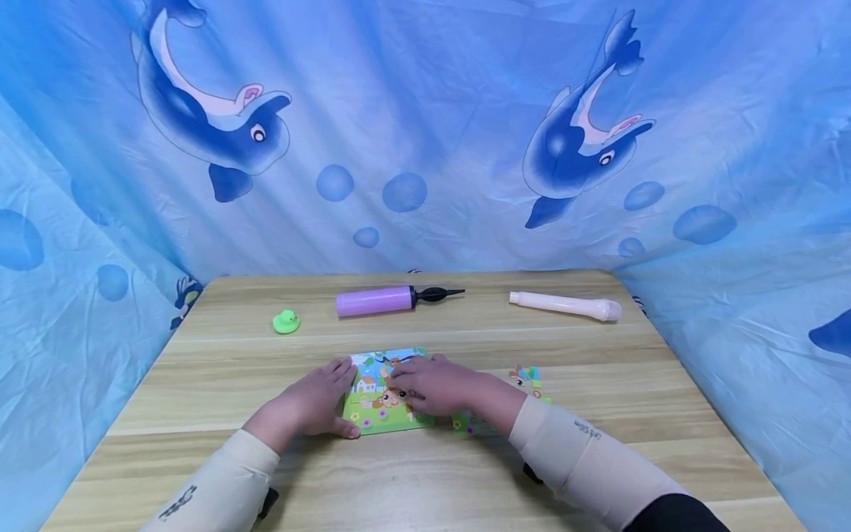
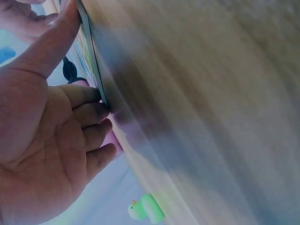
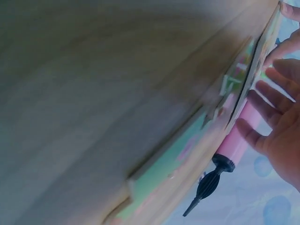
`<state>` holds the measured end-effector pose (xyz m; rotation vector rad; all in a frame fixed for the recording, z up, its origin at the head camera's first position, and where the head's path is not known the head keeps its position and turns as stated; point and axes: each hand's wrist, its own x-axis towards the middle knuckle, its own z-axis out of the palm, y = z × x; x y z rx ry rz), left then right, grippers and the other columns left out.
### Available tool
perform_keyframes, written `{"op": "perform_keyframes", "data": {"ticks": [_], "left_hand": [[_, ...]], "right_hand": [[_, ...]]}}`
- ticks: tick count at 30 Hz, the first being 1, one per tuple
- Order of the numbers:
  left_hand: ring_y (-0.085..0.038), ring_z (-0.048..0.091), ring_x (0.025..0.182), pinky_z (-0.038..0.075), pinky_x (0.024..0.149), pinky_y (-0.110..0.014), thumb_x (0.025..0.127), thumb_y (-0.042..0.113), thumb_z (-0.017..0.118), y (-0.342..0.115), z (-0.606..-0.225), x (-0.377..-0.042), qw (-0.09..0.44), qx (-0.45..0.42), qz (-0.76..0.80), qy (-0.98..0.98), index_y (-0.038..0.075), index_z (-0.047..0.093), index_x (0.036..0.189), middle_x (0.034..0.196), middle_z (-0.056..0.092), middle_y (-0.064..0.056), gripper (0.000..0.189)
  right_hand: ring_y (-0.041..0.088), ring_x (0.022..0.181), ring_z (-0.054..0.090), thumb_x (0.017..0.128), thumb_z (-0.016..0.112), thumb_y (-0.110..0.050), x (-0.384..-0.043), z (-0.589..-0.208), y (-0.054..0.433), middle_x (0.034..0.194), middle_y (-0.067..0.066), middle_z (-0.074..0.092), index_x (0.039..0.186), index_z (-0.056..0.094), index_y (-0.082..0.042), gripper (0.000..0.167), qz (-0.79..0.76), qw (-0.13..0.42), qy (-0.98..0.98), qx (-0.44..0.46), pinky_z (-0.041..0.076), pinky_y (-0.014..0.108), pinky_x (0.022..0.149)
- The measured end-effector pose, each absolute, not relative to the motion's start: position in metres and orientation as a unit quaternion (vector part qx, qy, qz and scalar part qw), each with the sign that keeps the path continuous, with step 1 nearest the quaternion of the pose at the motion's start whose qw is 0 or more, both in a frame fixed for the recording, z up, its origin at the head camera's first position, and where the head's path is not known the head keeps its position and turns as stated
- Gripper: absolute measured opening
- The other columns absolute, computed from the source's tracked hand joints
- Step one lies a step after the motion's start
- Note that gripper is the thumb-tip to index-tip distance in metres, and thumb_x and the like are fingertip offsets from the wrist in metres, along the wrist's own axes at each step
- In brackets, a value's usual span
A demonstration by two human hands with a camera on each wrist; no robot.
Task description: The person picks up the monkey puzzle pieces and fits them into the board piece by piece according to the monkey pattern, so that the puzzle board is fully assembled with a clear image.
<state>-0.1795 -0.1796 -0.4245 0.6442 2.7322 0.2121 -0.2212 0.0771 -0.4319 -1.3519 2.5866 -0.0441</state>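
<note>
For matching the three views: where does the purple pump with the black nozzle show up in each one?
Head: the purple pump lies slightly below and left of centre, towards the table's far edge.
Left wrist: left of centre, partly hidden behind the left hand.
Right wrist: right of centre, black nozzle pointing down-left.
Shared landmark: the puzzle board.

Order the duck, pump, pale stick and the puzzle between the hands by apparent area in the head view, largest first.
1. Puzzle, though the right hand hides part of it
2. Pump
3. Pale stick, slimmer than the pump
4. Duck, clearly smallest
</note>
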Motion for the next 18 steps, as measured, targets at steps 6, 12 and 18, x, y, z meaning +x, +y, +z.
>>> {"op": "perform_keyframes", "data": {"ticks": [6,12,18], "left_hand": [[-0.043,0.019,0.148,0.024,0.119,-0.056,0.074,0.059,0.077,-0.179,-0.423,-0.179,0.163,0.224,0.077,0.958,-0.007,0.030,0.150,0.159,0.023,-0.025,0.111],[-0.044,0.019,0.147,0.024,0.119,-0.056,0.073,0.059,0.077,-0.178,-0.423,-0.179,0.162,0.224,0.080,0.958,-0.007,0.030,0.150,0.159,0.023,-0.025,0.112],[-0.044,0.020,0.147,0.025,0.119,-0.056,0.073,0.059,0.077,-0.179,-0.423,-0.179,0.163,0.223,0.079,0.958,-0.007,0.030,0.150,0.159,0.023,-0.025,0.112]], "right_hand": [[0.021,0.143,0.037,0.104,0.048,-0.027,-0.224,-0.426,0.089,0.153,0.003,0.041,0.144,0.050,-0.022,0.041,-0.071,0.075,0.872,-0.478,0.037,0.048,0.114],[0.021,0.136,0.044,0.101,0.051,-0.025,-0.231,-0.417,0.117,0.145,0.001,0.048,0.144,0.049,-0.019,0.043,-0.087,0.055,0.894,-0.437,0.038,0.043,0.114],[0.025,0.131,0.050,0.098,0.057,-0.024,-0.241,-0.410,0.156,0.140,0.005,0.054,0.142,0.051,-0.015,0.045,-0.105,0.063,0.916,-0.383,0.042,0.043,0.111]]}}
